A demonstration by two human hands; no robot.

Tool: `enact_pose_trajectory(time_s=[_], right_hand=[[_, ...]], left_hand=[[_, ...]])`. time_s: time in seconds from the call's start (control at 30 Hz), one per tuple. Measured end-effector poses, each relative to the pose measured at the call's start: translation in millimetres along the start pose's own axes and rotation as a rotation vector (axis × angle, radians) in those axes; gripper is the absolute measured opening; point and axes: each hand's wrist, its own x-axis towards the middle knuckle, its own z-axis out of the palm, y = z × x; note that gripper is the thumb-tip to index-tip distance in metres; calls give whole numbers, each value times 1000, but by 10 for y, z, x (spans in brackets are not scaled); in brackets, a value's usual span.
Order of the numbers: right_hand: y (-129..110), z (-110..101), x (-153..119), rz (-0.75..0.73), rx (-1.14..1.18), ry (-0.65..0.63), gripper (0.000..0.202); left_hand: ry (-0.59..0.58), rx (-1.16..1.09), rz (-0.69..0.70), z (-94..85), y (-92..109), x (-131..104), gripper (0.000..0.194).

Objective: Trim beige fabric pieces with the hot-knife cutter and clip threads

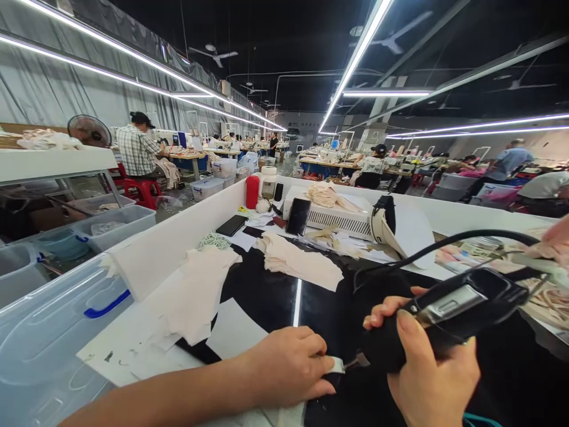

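My right hand (427, 362) is wrapped round a black corded power tool (480, 305), which is tilted with its end low and to the left. A small flat metal tip (359, 360) shows at that end. My left hand (288, 365) rests low over the black work surface (262, 302), its fingers closed on a small white piece (336, 365). The metal tip is at the free end of this piece; whether they touch I cannot tell. Ahead of my hands lies a stack of cut beige fabric pieces (302, 261). More beige fabric (195, 290) lies to the left.
A white box with vents (338, 222), a phone (298, 216), another phone (232, 225) and a red container (252, 191) stand or lie at the back. A clear plastic bin (48, 344) is at left. The black cable (444, 240) arches across the right. Other people sit farther off.
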Motion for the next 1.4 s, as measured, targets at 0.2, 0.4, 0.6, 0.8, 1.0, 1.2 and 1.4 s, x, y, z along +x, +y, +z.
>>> enact_pose_trajectory(time_s=[0.2, 0.4, 0.6, 0.8, 1.0, 1.2, 1.4], right_hand=[[-37, -43, -34, -22, -32, 20, 47], [-91, -23, -47, 7, -50, 89, 51], [-113, -29, -51, -7, -40, 84, 51], [-110, -25, -44, -39, 3, 80, 51], [-128, -39, -59, -75, 6, 20, 45], [-172, 30, -18, -64, 33, 22, 44], [-102, 110, -19, -56, 60, -32, 42]], left_hand=[[35, 17, 64, -2, -28, -27, 34], [39, 8, 92, -8, -31, -51, 31], [80, 8, 98, 0, -49, -70, 28], [73, 17, 111, -17, -52, -75, 26], [47, -1, 108, -126, -25, -65, 16], [26, -23, 85, -162, 0, -72, 16], [15, -58, 64, -194, 0, -67, 16]])
